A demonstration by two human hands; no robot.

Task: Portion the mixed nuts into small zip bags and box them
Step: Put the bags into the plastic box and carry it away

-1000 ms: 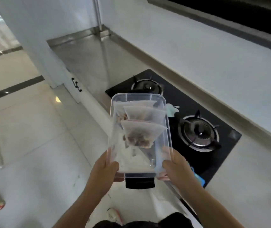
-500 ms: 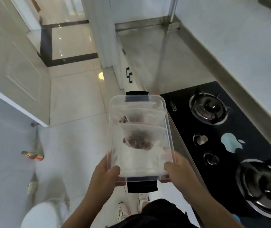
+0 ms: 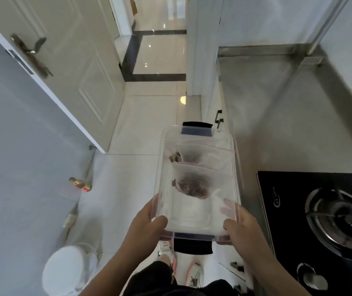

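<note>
I carry a clear plastic box (image 3: pixel 196 218) with black clip handles at both ends, held in the air over the floor beside the counter. Its clear lid is on. Inside lie small zip bags: one zip bag of mixed nuts (image 3: pixel 192 184) in the middle, another zip bag (image 3: pixel 202 154) behind it. My left hand (image 3: pixel 147 229) grips the near left corner, thumb on top. At the near right corner my right hand (image 3: pixel 241 229) grips the box the same way.
A black gas hob (image 3: pixel 320 216) sits in the grey counter (image 3: pixel 288 124) on the right. An open white door (image 3: pixel 64 67) stands at the left, with bottles (image 3: pixel 80 184) and a white bin (image 3: pixel 68 272) on the tiled floor. My feet show below.
The view has swung left, away from the hob and toward the doorway. The box stays in both hands, held the same way.
</note>
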